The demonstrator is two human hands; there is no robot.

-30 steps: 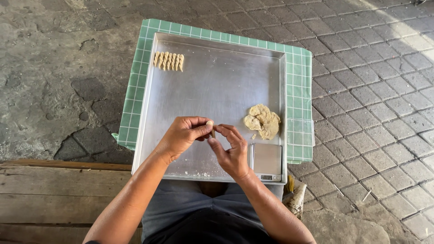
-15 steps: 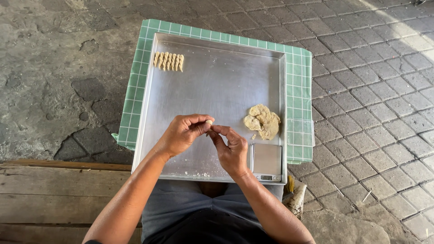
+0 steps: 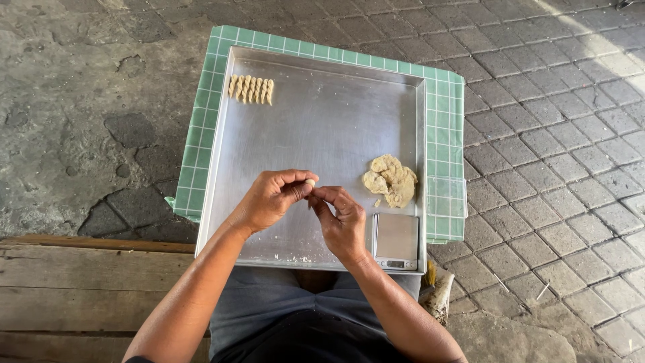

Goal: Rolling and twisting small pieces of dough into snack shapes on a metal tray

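Both hands met above the metal tray's (image 3: pixel 322 121) near edge; left hand (image 3: pixel 269 200) and right hand (image 3: pixel 341 218) pinched one small dough piece (image 3: pixel 310 182) between narrowed fingertips; dough lump (image 3: pixel 391 180) lay by the right edge; shaped pieces (image 3: pixel 251 89) at the far-left corner.

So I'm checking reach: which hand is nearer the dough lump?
Right. The right hand sits just left of the dough lump; the left hand is farther left.

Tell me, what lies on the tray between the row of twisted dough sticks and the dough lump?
Nothing: the head view shows bare metal tray between the sticks and the lump.
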